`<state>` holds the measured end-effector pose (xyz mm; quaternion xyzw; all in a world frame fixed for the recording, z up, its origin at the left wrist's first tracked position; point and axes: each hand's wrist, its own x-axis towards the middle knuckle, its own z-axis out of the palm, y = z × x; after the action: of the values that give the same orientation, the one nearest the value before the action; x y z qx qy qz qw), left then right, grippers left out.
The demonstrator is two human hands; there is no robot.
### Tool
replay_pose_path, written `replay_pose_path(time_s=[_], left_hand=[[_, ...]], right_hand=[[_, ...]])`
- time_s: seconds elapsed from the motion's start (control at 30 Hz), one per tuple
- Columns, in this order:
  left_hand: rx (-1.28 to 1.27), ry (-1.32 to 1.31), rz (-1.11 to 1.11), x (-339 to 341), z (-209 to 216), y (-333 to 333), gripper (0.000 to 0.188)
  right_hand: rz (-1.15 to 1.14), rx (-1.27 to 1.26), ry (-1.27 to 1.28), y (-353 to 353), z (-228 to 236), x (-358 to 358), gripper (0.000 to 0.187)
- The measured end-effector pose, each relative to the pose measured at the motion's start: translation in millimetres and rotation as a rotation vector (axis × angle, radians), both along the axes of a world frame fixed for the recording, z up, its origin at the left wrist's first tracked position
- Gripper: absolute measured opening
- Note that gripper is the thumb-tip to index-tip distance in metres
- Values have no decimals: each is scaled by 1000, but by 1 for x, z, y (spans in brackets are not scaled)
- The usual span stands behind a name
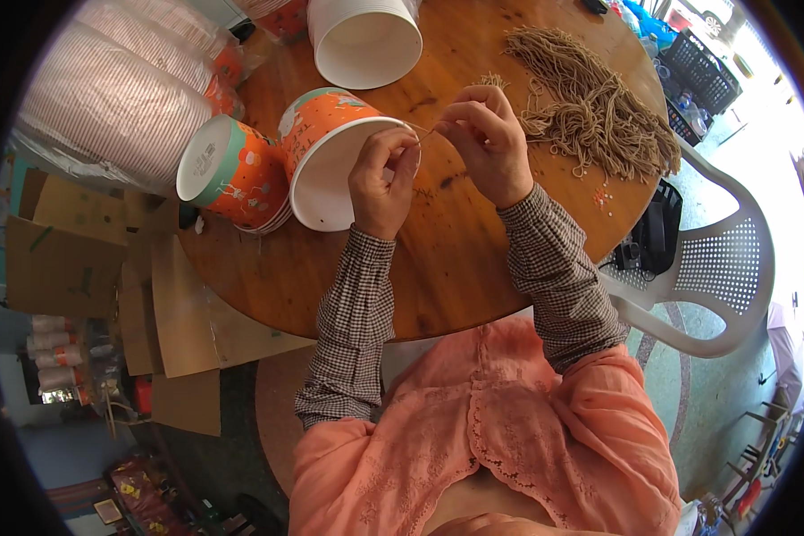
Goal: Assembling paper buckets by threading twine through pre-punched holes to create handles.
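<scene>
My left hand (384, 186) is closed in a pinch at the right rim of an orange paper bucket (329, 114), which lies tipped with its white mouth toward me. A thin tan cord (427, 135) runs from its fingertips to my right hand (489, 147), also pinched shut on it. Whether the cord passes through the bucket's rim is hidden by my left fingers. Beyond my right hand lies a loose heap of tan cords (598, 116). Left of the bucket, an orange and green paper bucket (241, 174) rests on its side, apparently nested with others.
A stack of white buckets (366, 45) stands at the table's far side. Plastic-wrapped bucket stacks (107, 98) fill the left. Open cardboard boxes (183, 308) sit below the round wooden table (456, 277). A grey plastic chair (724, 259) with a black bag (661, 232) is at right.
</scene>
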<state>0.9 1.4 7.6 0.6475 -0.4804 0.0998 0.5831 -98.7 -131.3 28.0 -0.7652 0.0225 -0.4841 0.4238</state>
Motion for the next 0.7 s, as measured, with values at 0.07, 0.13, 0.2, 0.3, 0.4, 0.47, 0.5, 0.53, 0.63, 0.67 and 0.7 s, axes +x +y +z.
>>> replay_pose_path(time_s=[0.07, 0.13, 0.2, 0.3, 0.4, 0.47, 0.5, 0.53, 0.63, 0.67, 0.7], left_hand=[[33, -1, 6, 0, -1, 0, 10], [9, -1, 24, -3, 1, -1, 13], [12, -29, 21, 0, 1, -1, 13], [24, -45, 5, -1, 1, 0, 13], [-5, 133, -65, 0, -4, 0, 13], [-43, 304, -131, 0, -5, 0, 13], [-99, 455, -184, 0, -2, 1, 12], [-156, 607, -237, 0, 0, 1, 12], [-222, 754, -256, -1, 4, 2, 10], [-223, 755, -256, -2, 4, 1, 10], [-226, 773, -297, -4, 5, 1, 10]], right_hand=[[-8, -9, -17, 3, 3, -2, 9], [-10, -75, -94, 4, 5, -5, 9], [-55, -98, -137, 3, 6, -4, 8], [-129, -61, -197, 5, 6, -4, 8], [-160, -23, -172, 4, 8, -5, 7], [-171, -48, -124, 2, 7, -4, 7], [-189, -103, -80, 2, 5, -4, 7], [-206, -158, -35, 2, 3, -3, 7], [-103, -256, 10, 1, 4, -5, 9], [-11, -299, 49, 1, 4, -6, 9], [64, -236, 74, 4, 4, -7, 11]])
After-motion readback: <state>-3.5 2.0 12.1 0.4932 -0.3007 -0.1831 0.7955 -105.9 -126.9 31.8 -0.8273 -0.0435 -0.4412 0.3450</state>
